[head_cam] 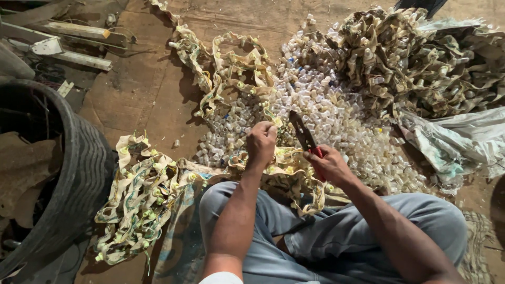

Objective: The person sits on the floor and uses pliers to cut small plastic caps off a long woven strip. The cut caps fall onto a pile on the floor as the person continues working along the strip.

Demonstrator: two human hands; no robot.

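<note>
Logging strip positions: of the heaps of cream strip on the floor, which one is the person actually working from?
The strip draped over the lap, pinched by the left hand; the left heap and the top-right heap lie untouched.

We saw a warm, yellowish light falling from above and somewhat ahead, brightest on the heap of small clear caps (336, 121), where it threw small glints without washing them out. The floor (142, 89) was evenly lit in the middle, yet the picture darkened toward the left edge, where the black tyre (79, 173) lost nearly all detail in shadow. We noticed soft shadows under the tangled strips (142, 194) and beneath both forearms. The centre was sharp; the left hand (261, 141) and right hand (327, 163) showed no motion blur. The wide lens bent the corners outward, and the top-left clutter looked dim and grainy.
</note>
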